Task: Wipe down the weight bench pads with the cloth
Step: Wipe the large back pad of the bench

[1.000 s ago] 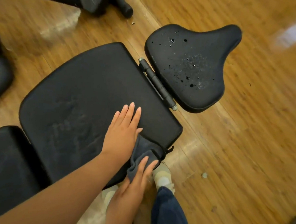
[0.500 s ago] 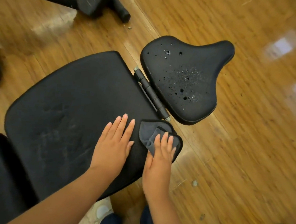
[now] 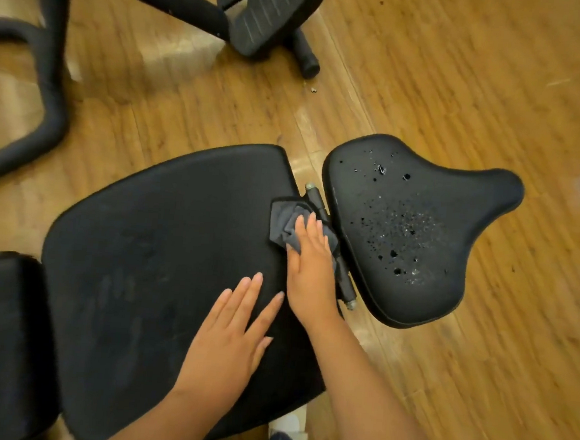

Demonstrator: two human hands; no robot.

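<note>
The big black middle bench pad (image 3: 162, 252) fills the centre of the head view. My right hand (image 3: 311, 266) presses a dark grey cloth (image 3: 283, 219) flat onto the pad's far right edge, beside the black hinge bar (image 3: 344, 282). Fingers apart, my left hand (image 3: 228, 339) lies flat on the pad nearer to me and holds nothing. Past the hinge sits a smaller saddle-shaped black pad (image 3: 414, 235), worn and speckled with holes. Another black pad (image 3: 2, 344) shows at the lower left.
The bench stands on a glossy wooden floor (image 3: 462, 94). Black tubular frame legs (image 3: 47, 93) and a ribbed black foot plate (image 3: 261, 15) lie at the top left. My shoe (image 3: 289, 426) and a trouser leg show under the pad's near edge.
My right hand slid the cloth from the pad's near right corner away from me along the right edge to the hinge. The left hand stayed flat on the pad. The view shifted.
</note>
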